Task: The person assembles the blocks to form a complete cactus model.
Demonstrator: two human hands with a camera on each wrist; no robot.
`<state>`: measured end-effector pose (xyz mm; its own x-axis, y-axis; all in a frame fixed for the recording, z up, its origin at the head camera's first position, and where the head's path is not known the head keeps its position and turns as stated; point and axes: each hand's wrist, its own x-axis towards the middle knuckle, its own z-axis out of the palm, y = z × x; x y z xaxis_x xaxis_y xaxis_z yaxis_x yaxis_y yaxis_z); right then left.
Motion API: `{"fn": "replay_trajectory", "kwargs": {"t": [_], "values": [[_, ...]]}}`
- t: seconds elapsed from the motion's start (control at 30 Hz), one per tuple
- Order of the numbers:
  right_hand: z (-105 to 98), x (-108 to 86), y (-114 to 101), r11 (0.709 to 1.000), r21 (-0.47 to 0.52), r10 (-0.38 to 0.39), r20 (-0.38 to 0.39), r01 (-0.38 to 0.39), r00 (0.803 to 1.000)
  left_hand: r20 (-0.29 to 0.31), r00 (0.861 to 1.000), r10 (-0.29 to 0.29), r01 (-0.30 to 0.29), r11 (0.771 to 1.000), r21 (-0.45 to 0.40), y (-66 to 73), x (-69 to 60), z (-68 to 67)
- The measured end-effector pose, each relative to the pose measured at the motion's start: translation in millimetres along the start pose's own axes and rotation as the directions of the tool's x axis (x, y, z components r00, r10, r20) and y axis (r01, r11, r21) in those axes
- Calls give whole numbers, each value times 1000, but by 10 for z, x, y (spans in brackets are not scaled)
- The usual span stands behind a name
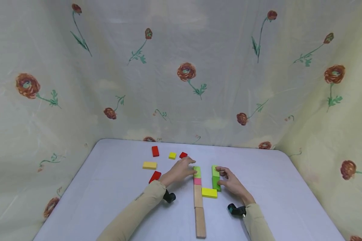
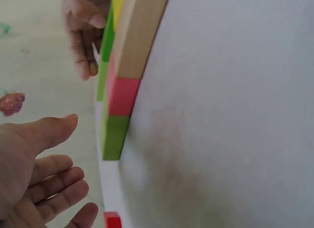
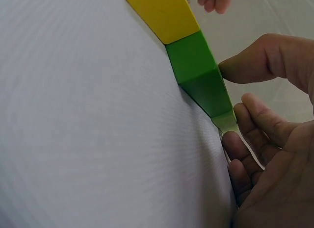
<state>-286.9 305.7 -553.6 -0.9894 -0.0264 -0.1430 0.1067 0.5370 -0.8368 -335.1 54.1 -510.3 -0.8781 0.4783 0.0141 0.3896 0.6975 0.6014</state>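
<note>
Our left hand (image 1: 178,171) is hovering half-open, empty, near the lime block (image 1: 198,174) of the row (image 1: 198,195); our right hand (image 1: 235,185) is touching the green pair (image 1: 215,182), fingers relaxed. These we are judging placed; loose red and yellow blocks (image 1: 155,151) are remaining.

A narrow lane between the long block row (image 1: 198,195) and the green pair (image 1: 215,182) opens at its far end; a yellow block (image 1: 209,192) bars the near end. The left hand (image 1: 180,171) and right hand (image 1: 233,184) obstruct the outer sides. Wide tabletop (image 1: 289,197) stretches rightward.
</note>
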Motion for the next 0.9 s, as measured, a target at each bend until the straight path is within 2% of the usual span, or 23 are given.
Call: {"fn": "replay_trajectory", "kwargs": {"t": [0.3,0.5,0.73,0.9], "values": [[1,-3,-19,1000,-12,5,-4,-5,1000,-35,997,73,-74,997,-31,-164,-161,-400],[5,10,-6,1000,-22,-3,-2,3,1000,-57,996,63,-65,998,-22,-318,-333,-703],[4,2,0,1000,-17,-6,3,6,1000,0,1000,19,-19,999,-34,-518,-551,-993],[-2,7,-5,1000,-18,-23,6,23,1000,70,997,-10,12,1000,-18,-661,-689,-1084]]}}
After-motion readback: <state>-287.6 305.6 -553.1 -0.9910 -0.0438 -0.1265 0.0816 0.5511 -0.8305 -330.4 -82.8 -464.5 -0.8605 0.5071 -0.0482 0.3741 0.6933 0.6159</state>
